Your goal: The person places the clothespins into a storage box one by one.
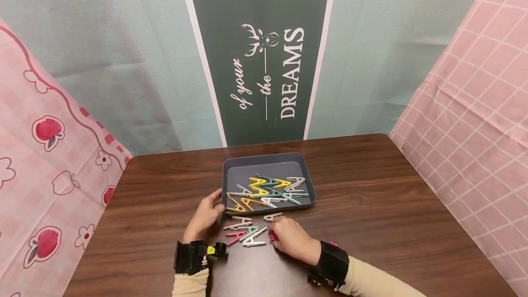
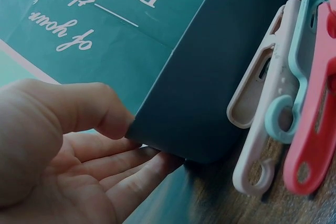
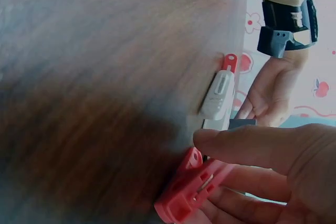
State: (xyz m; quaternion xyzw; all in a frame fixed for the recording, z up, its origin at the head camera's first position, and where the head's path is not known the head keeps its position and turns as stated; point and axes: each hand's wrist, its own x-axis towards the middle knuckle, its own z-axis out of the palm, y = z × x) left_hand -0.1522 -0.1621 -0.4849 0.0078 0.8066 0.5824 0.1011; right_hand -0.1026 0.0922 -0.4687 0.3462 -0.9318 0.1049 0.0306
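My left hand (image 1: 207, 212) grips the near left corner of a dark grey tray (image 1: 239, 174), thumb at the rim and fingers beneath, as the left wrist view shows. Inside the tray lie several clothespins, among them yellow (image 1: 259, 191), orange (image 1: 250, 203) and white ones. With my right hand (image 1: 294, 240) I hold a red clothespin (image 3: 184, 198) between thumb and fingers, low over the table. Left of that hand, loose on the wood, are a pinkish-red clothespin (image 2: 310, 145), a mint one (image 2: 299, 61), a beige one (image 2: 278, 72) and a white one (image 1: 254, 238).
Another white clothespin (image 1: 272, 217) lies between the tray's front edge and my right hand. The brown wooden table (image 1: 371, 196) meets a green-grey printed curtain (image 1: 264, 127) at the back. Pink cloths hang at both sides.
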